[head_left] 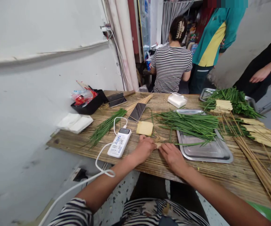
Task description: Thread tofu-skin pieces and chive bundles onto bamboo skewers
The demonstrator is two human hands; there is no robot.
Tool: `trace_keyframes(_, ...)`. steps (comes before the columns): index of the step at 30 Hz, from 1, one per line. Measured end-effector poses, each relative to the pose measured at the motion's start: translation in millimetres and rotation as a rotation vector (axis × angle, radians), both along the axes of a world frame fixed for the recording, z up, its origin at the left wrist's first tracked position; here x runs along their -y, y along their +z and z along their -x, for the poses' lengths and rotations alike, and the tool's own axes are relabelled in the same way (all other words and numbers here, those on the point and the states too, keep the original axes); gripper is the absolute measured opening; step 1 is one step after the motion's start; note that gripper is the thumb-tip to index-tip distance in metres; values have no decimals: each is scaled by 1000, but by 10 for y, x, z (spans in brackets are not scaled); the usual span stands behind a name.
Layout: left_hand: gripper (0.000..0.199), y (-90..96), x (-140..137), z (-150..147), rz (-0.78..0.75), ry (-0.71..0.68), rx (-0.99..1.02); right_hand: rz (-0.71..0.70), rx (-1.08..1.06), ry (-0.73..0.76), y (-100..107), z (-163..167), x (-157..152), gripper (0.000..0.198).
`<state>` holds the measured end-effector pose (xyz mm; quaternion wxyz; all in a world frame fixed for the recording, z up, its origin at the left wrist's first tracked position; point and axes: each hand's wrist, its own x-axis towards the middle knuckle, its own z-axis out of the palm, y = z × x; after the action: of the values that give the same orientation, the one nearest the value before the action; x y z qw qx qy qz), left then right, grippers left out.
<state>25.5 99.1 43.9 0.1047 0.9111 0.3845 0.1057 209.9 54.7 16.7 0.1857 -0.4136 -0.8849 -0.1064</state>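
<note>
My left hand (146, 147) and my right hand (172, 157) meet at the table's front edge, fingers closed on a small pale tofu-skin roll (158, 145), mostly hidden under the fingertips. Out of it, to the right, run green chive blades (189, 144) that reach over the metal tray. Just beyond my left hand lies a stack of square yellowish tofu sheets (145, 128). A big bunch of chives (189, 124) lies across the back of the metal tray (203, 152), to the right of my hands.
A white power bank (119, 142) with a cable lies left, near a phone (137, 112), skewers (147, 99) and more chives (108, 125). Finished tofu rolls (259, 133) and long bamboo skewers (255, 163) lie right. Beyond the table are several people, one in a striped shirt (172, 67).
</note>
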Motion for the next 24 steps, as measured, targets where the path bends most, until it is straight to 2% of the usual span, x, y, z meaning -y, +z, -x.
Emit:
trace_keyframes(6,31,-5,-85,-24,14,-25,-33,13,-77,-6,-22,0,-54,23)
trace_keyframes(12,31,-20,-79,-16,1,-23,-2,48,-30,54,17,-20,-148,18)
trace_keyframes(14,29,-40,1,-7,-54,29,26,77,-17,54,38,-22,-199,15)
trace_keyframes(17,26,-132,150,4,-223,101,103,155,-16,55,61,-27,-282,17)
trace_keyframes(20,25,-246,226,-1,-333,61,139,239,-39,78,62,-38,-372,21)
trace_keyframes(24,26,-304,172,-26,-342,16,109,336,-70,122,63,-64,-486,23)
